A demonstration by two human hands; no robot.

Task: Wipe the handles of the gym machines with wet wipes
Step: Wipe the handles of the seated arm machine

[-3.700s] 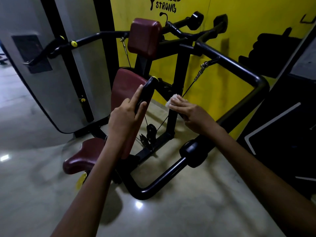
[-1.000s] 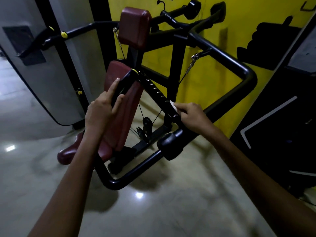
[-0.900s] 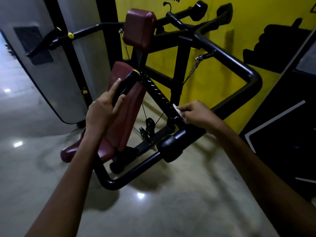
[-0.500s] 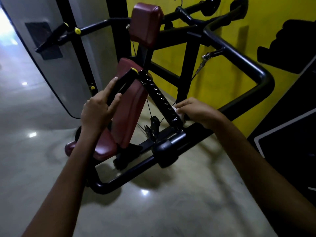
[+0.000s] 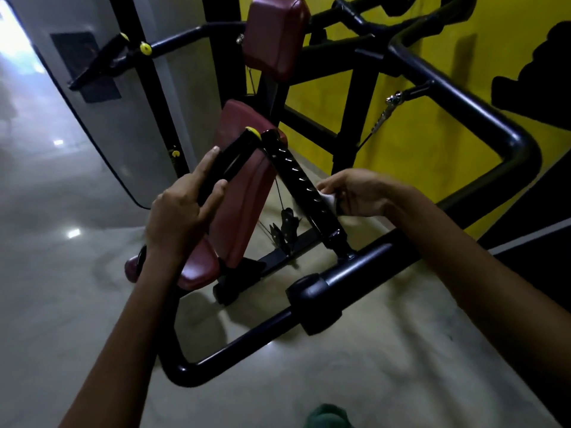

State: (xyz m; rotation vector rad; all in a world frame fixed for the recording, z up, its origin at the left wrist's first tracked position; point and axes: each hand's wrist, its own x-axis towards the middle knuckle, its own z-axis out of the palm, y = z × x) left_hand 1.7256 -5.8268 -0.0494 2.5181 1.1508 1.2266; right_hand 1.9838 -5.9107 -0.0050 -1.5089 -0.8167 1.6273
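Head view: your left hand [image 5: 182, 211] grips the smooth black handle [image 5: 228, 162] – index finger laid straight along it, thumb curled round the near side. That handle ends in a yellow cap [image 5: 251, 131], where it meets the ribbed grip [image 5: 301, 183]. Your right hand [image 5: 360, 193] pinches a white wet wipe [image 5: 329, 200] against the right side of the ribbed grip, about two-thirds down its length – fingers curled over the wipe. Below, the grip joins the thick black frame tube [image 5: 349, 279], which runs down to the left and bends at the floor. Red back pad [image 5: 247, 193] sits just behind both handles, red seat [image 5: 197, 270] under your left wrist. Yellow wall [image 5: 432, 143] behind the machine.
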